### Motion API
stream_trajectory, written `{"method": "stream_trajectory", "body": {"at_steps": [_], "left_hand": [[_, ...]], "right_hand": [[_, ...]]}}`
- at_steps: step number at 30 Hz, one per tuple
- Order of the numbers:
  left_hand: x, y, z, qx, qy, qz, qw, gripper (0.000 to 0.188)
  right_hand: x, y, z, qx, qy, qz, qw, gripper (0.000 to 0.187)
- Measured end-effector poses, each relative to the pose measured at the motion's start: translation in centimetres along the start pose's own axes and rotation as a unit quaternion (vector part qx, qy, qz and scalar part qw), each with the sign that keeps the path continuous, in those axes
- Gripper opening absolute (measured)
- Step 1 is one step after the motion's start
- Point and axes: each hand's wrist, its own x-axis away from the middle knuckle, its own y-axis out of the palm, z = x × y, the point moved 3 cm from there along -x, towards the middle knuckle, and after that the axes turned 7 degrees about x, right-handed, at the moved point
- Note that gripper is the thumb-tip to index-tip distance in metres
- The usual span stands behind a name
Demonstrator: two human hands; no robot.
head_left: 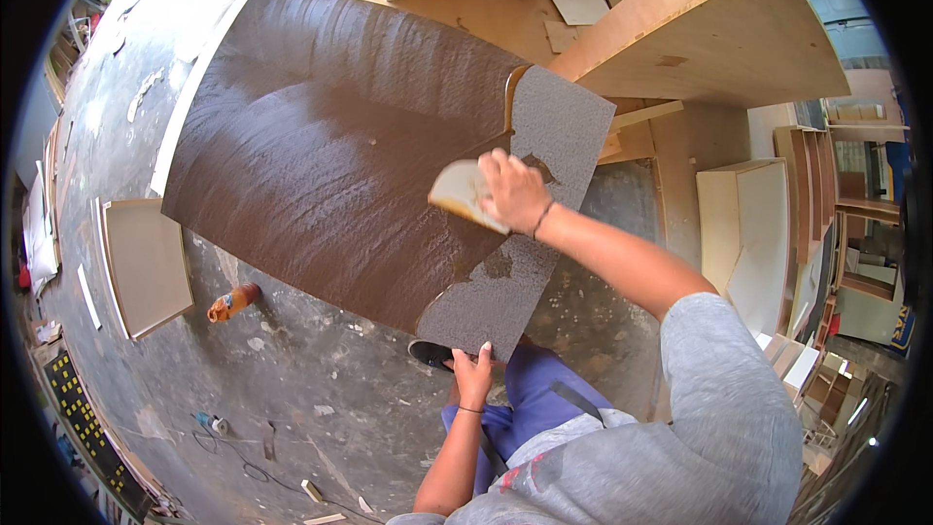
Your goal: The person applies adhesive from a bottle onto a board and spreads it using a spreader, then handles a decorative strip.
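A large sheet (573,136) with a speckled grey face lies before me, most of it coated with a wet, streaky brown layer (321,146). My right hand (515,196) is closed on a pale, flat spreader (457,190), whose edge rests on the brown coat near its border with the bare grey strip. A thick amber bead of liquid (509,97) lines part of that border. At the sheet's near edge, my left hand (471,374) grips the grey corner with the thumb on top; its other fingers are partly hidden.
An orange-brown bottle (233,301) stands on the stained concrete floor, beside a pale panel (146,262). A power tool with a cord (211,422) lies lower left. Large wooden panels (719,29) stand beyond the sheet at the upper right, with a white box (758,224) at right.
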Motion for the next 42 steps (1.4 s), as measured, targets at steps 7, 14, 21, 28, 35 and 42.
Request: {"method": "stream_trajectory", "body": {"at_steps": [7,14,21,28,35,42], "left_hand": [[0.5,0.4,1.0,0.025,0.018,0.005,1.000,0.037],[0.8,0.4,1.5,0.033,-0.026,0.012,0.999,0.038],[0.7,0.1,1.3,0.010,-0.031,0.006,0.999,0.035],[0.4,0.5,1.4,-0.031,0.001,0.008,0.999,0.034],[0.7,0.2,2.0,-0.015,-0.047,0.032,0.998,0.032],[0.7,0.5,3.0,0.006,-0.033,0.012,0.999,0.027]], "right_hand": [[-8.0,-1.7,10.3,0.028,0.170,0.037,0.984,0.062],[-11.4,-3.5,19.0,0.069,0.270,0.056,0.959,0.062],[-9.6,-8.2,24.2,0.015,0.362,0.164,0.917,0.066],[0.0,-1.4,5.8,-0.124,0.059,0.003,0.991,0.038],[-2.8,-0.5,8.7,-0.039,0.144,0.029,0.988,0.032],[-3.2,-1.2,20.1,0.016,0.345,0.085,0.935,0.053]]}}
